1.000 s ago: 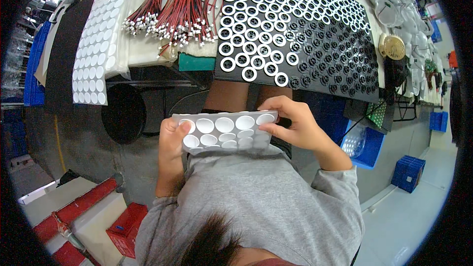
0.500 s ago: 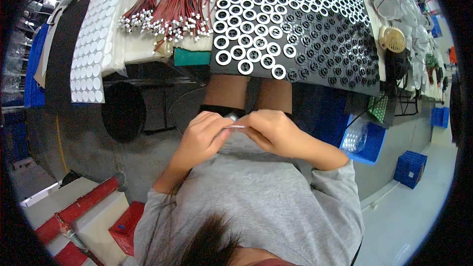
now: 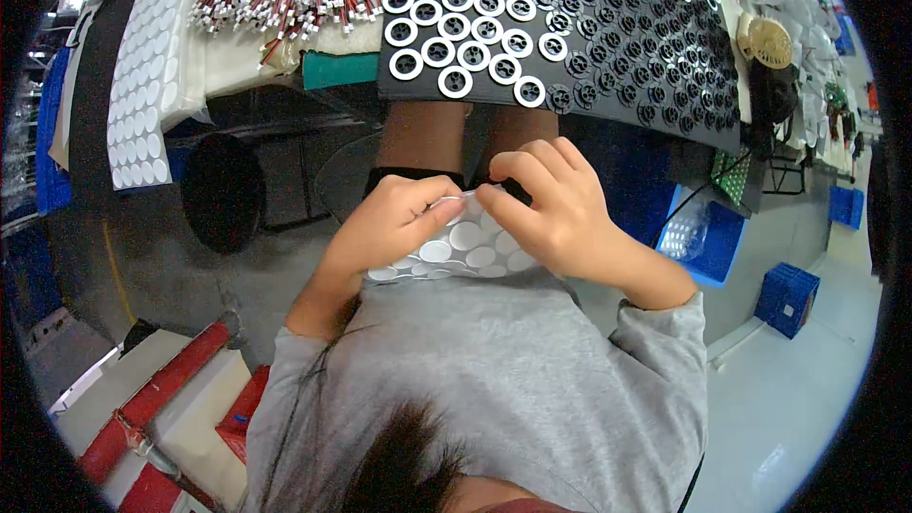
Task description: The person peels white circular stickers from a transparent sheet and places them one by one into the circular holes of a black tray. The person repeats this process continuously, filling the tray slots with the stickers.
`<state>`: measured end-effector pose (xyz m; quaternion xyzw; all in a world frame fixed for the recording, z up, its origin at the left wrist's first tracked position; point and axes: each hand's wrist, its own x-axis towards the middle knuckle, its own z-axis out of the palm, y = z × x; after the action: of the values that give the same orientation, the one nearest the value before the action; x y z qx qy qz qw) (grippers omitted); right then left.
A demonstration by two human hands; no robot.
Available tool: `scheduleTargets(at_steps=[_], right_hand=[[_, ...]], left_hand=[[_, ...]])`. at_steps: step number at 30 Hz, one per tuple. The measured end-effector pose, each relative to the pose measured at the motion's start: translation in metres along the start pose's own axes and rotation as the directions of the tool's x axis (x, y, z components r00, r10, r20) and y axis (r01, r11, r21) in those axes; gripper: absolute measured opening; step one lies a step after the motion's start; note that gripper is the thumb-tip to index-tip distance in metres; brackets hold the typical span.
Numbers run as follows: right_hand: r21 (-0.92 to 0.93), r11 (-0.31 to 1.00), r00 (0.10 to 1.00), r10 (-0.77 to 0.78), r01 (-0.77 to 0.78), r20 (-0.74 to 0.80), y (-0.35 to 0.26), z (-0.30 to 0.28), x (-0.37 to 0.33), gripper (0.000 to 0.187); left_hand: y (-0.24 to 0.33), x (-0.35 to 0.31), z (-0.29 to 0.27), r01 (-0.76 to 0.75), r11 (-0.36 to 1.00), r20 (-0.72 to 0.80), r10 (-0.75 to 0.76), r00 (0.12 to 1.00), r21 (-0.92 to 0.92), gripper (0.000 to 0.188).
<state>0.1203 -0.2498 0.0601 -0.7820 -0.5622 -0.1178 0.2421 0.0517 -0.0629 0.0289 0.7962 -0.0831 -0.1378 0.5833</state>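
Note:
A sheet of white round stickers (image 3: 436, 252) lies bent over my lap, against the grey shirt. Its upper edge is pinched between the thumb and fingers of my left hand (image 3: 391, 221). My right hand (image 3: 560, 209) is at the same edge, close beside the left fingertips. The right thumb touches the sheet and the index finger curls just above it, with the other fingers bent. Beyond my knees, white rings (image 3: 455, 82) seated on black round parts stand in rows on a dark board (image 3: 408, 93). Bare black round parts (image 3: 627, 94) fill the board's right side.
Red and black wire bundles with white connectors (image 3: 313, 9) lie at the far left, beside a long sheet of white discs (image 3: 138, 123). A green block (image 3: 340, 69) sits at the table edge. On the right are a small fan (image 3: 768, 43) and a blue bin (image 3: 717, 242).
The sheet has tilted so its sticker-covered face now shows. My right hand has lifted and turned, its fingers rising. The table appears higher in the view.

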Motion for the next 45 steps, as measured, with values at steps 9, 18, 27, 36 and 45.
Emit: scheduleTargets(at_steps=[9, 18, 27, 36, 45], right_hand=[[0.201, 0.946, 0.967, 0.248, -0.256, 0.062, 0.021, -0.023, -0.002, 0.013], [0.278, 0.706, 0.741, 0.671, -0.651, 0.030, 0.064, -0.025, -0.017, 0.008], [0.128, 0.725, 0.721, 0.688, -0.676, -0.086, 0.071, -0.011, -0.018, 0.011], [-0.082, 0.763, 0.765, 0.626, -0.641, -0.151, 0.070, -0.006, -0.015, 0.011], [-0.225, 0.873, 0.899, 0.396, -0.432, -0.189, 0.055, 0.002, -0.013, 0.020]], left_hand=[[-0.007, 0.012, -0.002, 0.109, 0.983, 0.015, -0.108, 0.994, -0.151, 0.021], [-0.028, -0.003, -0.008, 0.194, 0.921, -0.043, -0.221, 0.974, -0.337, 0.018], [-0.033, -0.004, -0.005, 0.201, 0.928, -0.049, -0.227, 0.973, -0.314, 0.018], [-0.031, -0.005, -0.004, 0.240, 0.934, -0.013, -0.252, 0.968, -0.264, 0.017], [-0.023, -0.004, -0.005, 0.246, 0.936, 0.017, -0.249, 0.968, -0.250, 0.013]])
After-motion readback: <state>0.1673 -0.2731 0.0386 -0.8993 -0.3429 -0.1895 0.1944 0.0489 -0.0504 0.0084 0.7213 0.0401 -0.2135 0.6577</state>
